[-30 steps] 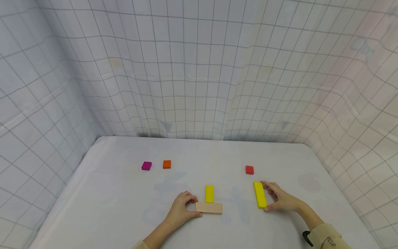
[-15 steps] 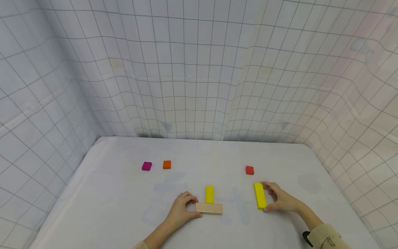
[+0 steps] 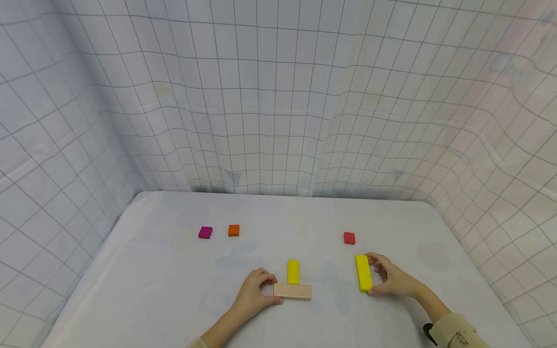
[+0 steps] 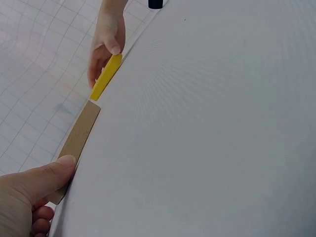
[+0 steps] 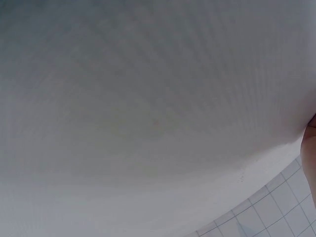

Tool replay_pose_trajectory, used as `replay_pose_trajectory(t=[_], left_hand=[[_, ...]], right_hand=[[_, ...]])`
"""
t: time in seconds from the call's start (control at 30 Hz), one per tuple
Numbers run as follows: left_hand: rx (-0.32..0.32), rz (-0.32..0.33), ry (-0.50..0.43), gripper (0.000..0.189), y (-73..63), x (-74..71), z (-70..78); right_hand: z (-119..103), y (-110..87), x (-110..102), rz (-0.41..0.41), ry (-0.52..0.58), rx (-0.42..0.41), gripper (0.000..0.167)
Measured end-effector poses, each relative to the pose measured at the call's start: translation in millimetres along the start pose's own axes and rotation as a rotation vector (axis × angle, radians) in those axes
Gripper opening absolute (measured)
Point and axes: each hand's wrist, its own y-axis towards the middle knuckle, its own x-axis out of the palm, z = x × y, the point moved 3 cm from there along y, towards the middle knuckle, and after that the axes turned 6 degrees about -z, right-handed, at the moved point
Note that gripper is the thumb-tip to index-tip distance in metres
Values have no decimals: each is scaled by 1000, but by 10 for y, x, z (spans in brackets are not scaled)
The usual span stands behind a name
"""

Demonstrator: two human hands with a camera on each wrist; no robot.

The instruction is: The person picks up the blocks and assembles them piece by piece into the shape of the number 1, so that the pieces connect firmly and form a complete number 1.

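A plain wooden block (image 3: 292,291) lies crosswise at the near end of a flat yellow block (image 3: 293,271). My left hand (image 3: 257,296) grips the wooden block's left end between thumb and fingers. The thumb presses along its side in the left wrist view. To the right, my right hand (image 3: 390,279) pinches a longer yellow block (image 3: 363,273) lengthwise, fingers at the far end and thumb at the near end. This longer block (image 4: 106,77) also shows in the left wrist view. Only a sliver of the right hand (image 5: 309,160) appears in the right wrist view.
A small red block (image 3: 349,238) sits beyond the longer yellow block. Farther left are an orange block (image 3: 233,230) and a purple block (image 3: 205,232). The white-covered table (image 3: 165,290) is bordered by hanging grid-patterned cloth (image 3: 278,121) at the back and both sides.
The longer yellow block and the fingers of my right hand shift very slightly. My left hand and the wooden block stay in place.
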Motion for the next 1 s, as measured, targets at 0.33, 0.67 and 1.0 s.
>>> replay_pose_trajectory(t=[0.33, 0.67, 1.0], left_hand=[[-7, -2, -10, 37, 5, -8, 0], [-13, -2, -6, 36, -6, -2, 14], [-13, 3, -4, 37, -9, 9, 18]], right_hand=[[-39, 39, -15, 40, 12, -25, 84], [-289, 188, -32, 92, 25, -146, 84], [-541, 405, -56, 142, 43, -240, 85]])
